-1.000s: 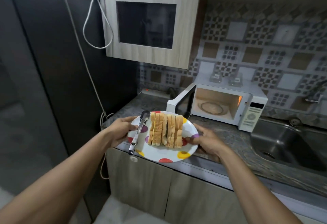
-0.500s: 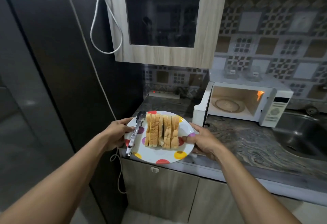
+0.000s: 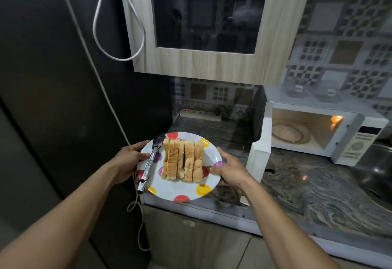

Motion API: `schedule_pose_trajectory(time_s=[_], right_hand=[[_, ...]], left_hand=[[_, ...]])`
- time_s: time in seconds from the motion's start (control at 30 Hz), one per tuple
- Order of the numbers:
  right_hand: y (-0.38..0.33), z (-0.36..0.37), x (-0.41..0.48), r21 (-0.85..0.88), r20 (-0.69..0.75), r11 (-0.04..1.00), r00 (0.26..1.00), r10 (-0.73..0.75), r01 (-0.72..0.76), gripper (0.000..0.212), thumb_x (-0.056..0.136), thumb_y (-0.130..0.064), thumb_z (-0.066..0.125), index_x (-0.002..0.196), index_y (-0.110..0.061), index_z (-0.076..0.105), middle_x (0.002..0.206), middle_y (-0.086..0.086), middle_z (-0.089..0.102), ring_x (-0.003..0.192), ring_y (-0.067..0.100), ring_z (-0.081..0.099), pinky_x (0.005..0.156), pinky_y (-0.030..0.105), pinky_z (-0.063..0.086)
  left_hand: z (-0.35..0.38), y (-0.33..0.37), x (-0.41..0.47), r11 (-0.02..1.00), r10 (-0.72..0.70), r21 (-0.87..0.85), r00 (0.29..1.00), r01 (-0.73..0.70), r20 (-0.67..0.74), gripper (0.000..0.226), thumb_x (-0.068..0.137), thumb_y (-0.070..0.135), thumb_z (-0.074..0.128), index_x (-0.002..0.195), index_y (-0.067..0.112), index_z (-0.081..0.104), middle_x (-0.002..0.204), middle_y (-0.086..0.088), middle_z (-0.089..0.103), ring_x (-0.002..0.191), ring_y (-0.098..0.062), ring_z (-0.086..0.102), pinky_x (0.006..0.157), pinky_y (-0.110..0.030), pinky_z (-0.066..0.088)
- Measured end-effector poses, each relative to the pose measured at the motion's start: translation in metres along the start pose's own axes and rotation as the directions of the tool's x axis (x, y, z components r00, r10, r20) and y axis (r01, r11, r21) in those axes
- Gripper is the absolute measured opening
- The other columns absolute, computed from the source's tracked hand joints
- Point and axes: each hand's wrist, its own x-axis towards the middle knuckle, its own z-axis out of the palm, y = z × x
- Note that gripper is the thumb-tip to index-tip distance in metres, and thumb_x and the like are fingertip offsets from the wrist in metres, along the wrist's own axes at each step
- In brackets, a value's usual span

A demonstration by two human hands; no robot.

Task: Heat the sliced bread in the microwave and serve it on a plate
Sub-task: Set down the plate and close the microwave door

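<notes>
Holding the plate (image 3: 180, 188) of bread (image 3: 182, 163), both hands — left hand (image 3: 129, 160), right hand (image 3: 230, 171) — clamped on its rim; microwave (image 3: 318, 128) open and empty, so serving's basically all that's left.

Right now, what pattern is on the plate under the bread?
The plate is white with red, yellow and purple dots, seen in the head view.

Both forearms bare, no sleeves, no rings/watch visible on fingers (image 3: 214, 168).

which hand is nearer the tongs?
Left. The left hand grips the plate rim right beside the tongs; the right hand holds the opposite rim, across the bread.
</notes>
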Motion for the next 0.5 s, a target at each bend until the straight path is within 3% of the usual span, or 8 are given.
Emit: schedule_pose_trajectory(time_s=[0.07,0.17,0.33,0.43,0.5], right_hand=[[0.003,0.001,0.017,0.024,-0.001,1.0,1.0,0.015,-0.015,0.057,0.088,0.008,0.068,0.108,-0.044,0.053,0.093,-0.007,0.069,0.072,0.009,0.07,0.054,0.028,0.057],[0.008,0.008,0.041,0.044,-0.018,0.998,0.999,0.037,-0.036,0.062,0.088,0.007,0.069,0.12,-0.042,0.05,0.098,-0.002,0.071,0.075,0.013,0.071,0.052,0.029,0.057],[0.025,0.016,0.09,0.018,-0.055,0.999,0.998,0.041,-0.04,0.064,0.082,0.01,0.072,0.132,-0.028,0.059,0.106,-0.002,0.074,0.096,0.02,0.072,0.075,0.038,0.061],[0.036,0.018,0.11,0.019,-0.077,0.999,0.996,0.039,-0.037,0.064,0.082,0.013,0.071,0.128,-0.029,0.06,0.105,-0.005,0.074,0.096,0.016,0.071,0.077,0.031,0.06],[0.045,0.018,0.122,0.037,-0.1,0.999,0.994,0.041,-0.038,0.066,0.081,0.016,0.069,0.128,-0.03,0.059,0.107,-0.003,0.073,0.098,0.018,0.07,0.078,0.03,0.06]], left_hand=[[-0.001,0.0,0.016,1.0,-0.014,-0.001,1.0,0.014,-0.01,0.053,0.098,-0.002,0.048,0.141,0.028,0.052,0.112,-0.014,0.072,0.1,-0.032,0.071,0.08,-0.045,0.059],[-0.005,-0.003,0.04,0.999,-0.039,-0.013,0.999,0.038,-0.02,0.052,0.098,-0.001,0.049,0.14,0.029,0.053,0.112,-0.015,0.072,0.102,-0.033,0.07,0.081,-0.047,0.058],[-0.006,-0.014,0.087,0.995,-0.093,-0.046,0.996,0.092,-0.016,0.051,0.099,0.0,0.048,0.138,0.032,0.053,0.108,-0.014,0.074,0.097,-0.032,0.072,0.072,-0.043,0.059],[-0.002,-0.022,0.114,0.995,-0.095,-0.027,0.995,0.095,-0.007,0.051,0.099,0.0,0.048,0.136,0.033,0.055,0.111,-0.014,0.073,0.102,-0.035,0.07,0.088,-0.053,0.057],[0.002,-0.028,0.132,0.996,-0.086,-0.015,0.996,0.086,-0.014,0.051,0.098,-0.003,0.048,0.135,0.03,0.057,0.109,-0.014,0.073,0.102,-0.035,0.07,0.089,-0.053,0.056]])
